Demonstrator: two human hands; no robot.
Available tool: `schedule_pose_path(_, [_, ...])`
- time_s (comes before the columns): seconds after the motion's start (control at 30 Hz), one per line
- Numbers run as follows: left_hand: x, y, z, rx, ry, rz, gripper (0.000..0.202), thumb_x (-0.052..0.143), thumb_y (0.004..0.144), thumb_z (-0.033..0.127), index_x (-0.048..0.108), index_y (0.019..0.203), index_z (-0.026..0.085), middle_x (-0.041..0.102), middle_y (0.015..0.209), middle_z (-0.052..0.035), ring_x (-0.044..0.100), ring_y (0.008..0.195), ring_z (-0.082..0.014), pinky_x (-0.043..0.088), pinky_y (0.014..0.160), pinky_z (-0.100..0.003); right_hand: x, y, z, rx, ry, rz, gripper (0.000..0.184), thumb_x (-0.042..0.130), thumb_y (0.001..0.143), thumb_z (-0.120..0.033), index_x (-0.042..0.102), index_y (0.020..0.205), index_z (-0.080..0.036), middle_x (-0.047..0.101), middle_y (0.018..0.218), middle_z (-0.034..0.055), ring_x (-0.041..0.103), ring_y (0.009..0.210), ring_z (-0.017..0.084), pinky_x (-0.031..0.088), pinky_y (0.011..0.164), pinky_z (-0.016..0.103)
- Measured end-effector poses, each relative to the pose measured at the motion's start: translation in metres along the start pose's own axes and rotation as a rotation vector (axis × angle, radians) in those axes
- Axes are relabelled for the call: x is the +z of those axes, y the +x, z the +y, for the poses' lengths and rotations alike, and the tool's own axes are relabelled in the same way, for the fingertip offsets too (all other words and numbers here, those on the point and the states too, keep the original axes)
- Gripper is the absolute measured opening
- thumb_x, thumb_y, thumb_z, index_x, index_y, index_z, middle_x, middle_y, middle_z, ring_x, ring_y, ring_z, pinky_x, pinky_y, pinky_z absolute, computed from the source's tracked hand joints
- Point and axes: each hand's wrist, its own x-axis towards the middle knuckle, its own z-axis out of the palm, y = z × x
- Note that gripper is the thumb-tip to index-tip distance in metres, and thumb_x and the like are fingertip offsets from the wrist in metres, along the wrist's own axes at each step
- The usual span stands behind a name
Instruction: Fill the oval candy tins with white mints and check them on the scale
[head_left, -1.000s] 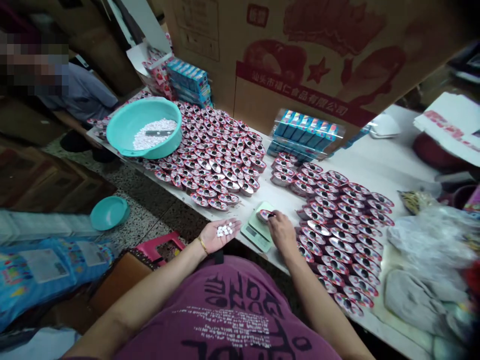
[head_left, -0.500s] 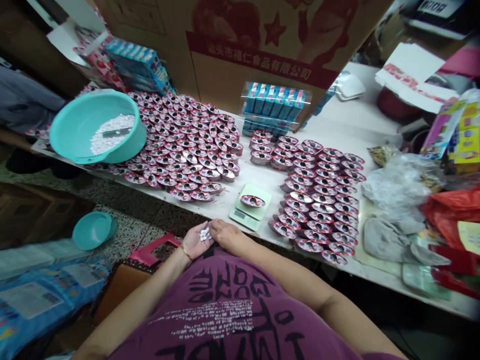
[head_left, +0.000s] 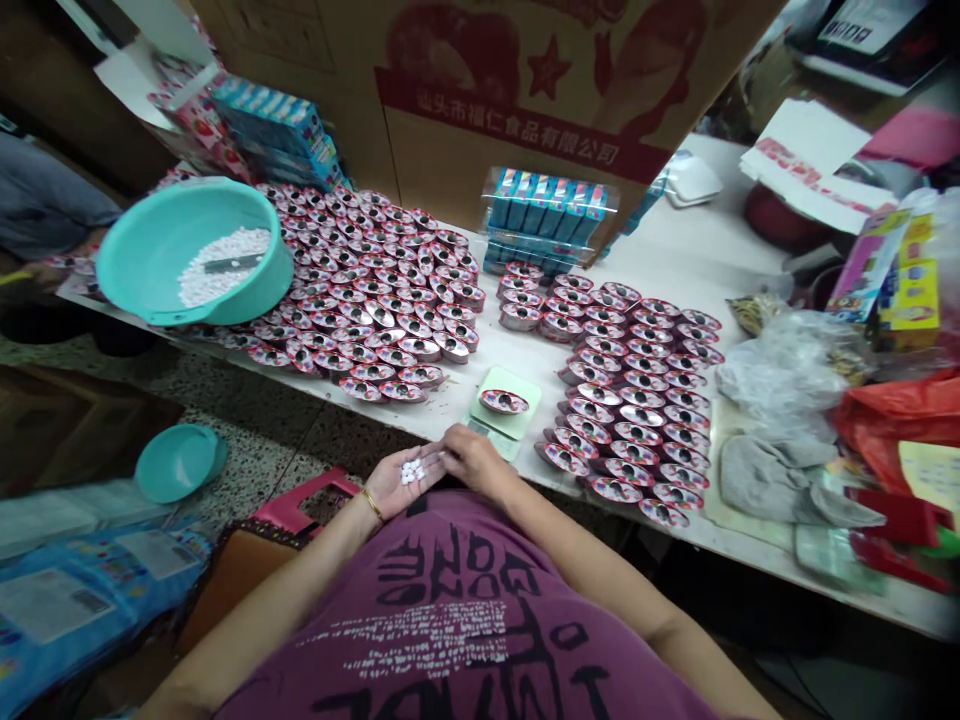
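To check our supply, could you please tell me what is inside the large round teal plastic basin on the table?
The teal plastic basin holds a heap of small white tablets, with a flat dark strip lying on top. Whatever lies beneath the heap is hidden.

a big cardboard carton [head_left: 517,110] printed in red with chinese lettering and a star stands at the back of the white table [head_left: 720,230], with a shrink-wrapped block of blue packs [head_left: 546,215] at its foot. further right lie a clear plastic bag [head_left: 784,375], a grey cloth [head_left: 780,482], a red bag [head_left: 900,420] and a bright printed box [head_left: 904,290]. down on the speckled terrazzo floor [head_left: 247,470] sit a small teal bowl [head_left: 178,463] and a pink plastic stool [head_left: 300,495] — blue printed sacks [head_left: 90,610] beside them. a co-worker's blue-grey sleeve [head_left: 45,195] shows far left.
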Motion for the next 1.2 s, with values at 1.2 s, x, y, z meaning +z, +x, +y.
schedule_pose_path(1.2, [0.000, 0.007, 0.005, 0.064, 0.131, 0.119, 0.016, 0.048, 0.073, 0.004, 0.057, 0.086, 0.007, 0.061, 0.075, -0.0095, 0.058, 0.061, -0.0098, 0.043, 0.049, -0.016, -0.057, -0.034, 0.066, 0.357, -0.145, 0.680, 0.023, 0.041, 0.080, -0.028, 0.058, 0.092, -0.017, 0.058, 0.087, 0.0056, 0.052, 0.080, 0.015, 0.042, 0.072, 0.029])
